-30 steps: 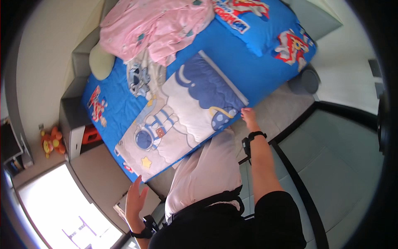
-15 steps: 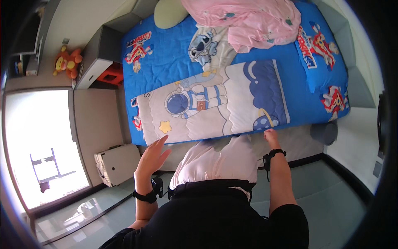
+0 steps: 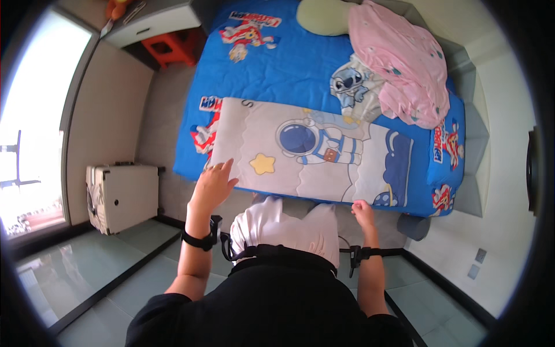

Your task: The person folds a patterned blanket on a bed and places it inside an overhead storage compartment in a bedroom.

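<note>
A quilted mat (image 3: 243, 136), pale with an astronaut, a yellow star and a dark blue end, lies flat along the near side of the blue bed (image 3: 272, 75). At its near left corner is my left hand (image 3: 213, 185), fingers stretched and thumb apart, holding nothing I can see. My right hand (image 3: 364, 214) is closed at the mat's near edge, by the dark blue end. Whether its curled fingers pinch any fabric is hidden. Each wrist wears a black strap with a small device.
On the bed's far side lie a pink blanket (image 3: 399, 58), a grey cartoon-print cloth (image 3: 365, 98) and a pale green cushion (image 3: 324, 16). A blue pillow (image 3: 451, 141) rests at the right. Left stand a cream suitcase (image 3: 124, 199) and red stool (image 3: 173, 49); a grey bin (image 3: 413, 226) stands right.
The view has swung left, so the bed and mat appear farther right and turned. My left hand remains spread by the left corner; my right hand remains closed by the near edge.
</note>
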Demonstrator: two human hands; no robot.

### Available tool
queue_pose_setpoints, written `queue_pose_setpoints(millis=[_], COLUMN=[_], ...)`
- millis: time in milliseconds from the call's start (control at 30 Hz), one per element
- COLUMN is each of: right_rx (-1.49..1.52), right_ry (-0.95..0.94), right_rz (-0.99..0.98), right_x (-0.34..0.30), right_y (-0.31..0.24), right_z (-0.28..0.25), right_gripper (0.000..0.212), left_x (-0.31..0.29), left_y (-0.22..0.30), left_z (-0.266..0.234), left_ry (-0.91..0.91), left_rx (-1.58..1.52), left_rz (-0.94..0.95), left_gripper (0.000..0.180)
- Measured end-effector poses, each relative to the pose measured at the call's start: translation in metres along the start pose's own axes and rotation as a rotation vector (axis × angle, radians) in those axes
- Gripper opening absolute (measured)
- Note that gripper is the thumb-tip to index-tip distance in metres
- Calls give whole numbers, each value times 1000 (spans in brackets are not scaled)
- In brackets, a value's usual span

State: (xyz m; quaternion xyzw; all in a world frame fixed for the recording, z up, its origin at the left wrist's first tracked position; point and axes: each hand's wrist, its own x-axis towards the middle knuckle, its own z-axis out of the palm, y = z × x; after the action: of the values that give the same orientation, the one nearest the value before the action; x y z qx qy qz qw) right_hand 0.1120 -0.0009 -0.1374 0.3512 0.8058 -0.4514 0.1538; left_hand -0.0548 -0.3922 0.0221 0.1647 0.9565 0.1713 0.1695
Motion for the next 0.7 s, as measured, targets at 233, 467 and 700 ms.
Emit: queue_pose_setpoints(millis=[233, 467, 700], right_rx=[-217, -255, -291], right_ry=[-129, -200, -253], right_rz=[-226, -403, -523], right_x=[-59, -51, -31], right_y=[-96, -128, -139], right_z=[31, 53, 98], right_gripper=[26, 26, 25], left_x=[-20, -71, -125], left_y=[-69, -84, -86], left_z=[-29, -24, -49], left_ry=[53, 58, -5], left_rx=[86, 17, -43], left_rz=[-22, -230, -452], left_gripper=[45, 44, 44])
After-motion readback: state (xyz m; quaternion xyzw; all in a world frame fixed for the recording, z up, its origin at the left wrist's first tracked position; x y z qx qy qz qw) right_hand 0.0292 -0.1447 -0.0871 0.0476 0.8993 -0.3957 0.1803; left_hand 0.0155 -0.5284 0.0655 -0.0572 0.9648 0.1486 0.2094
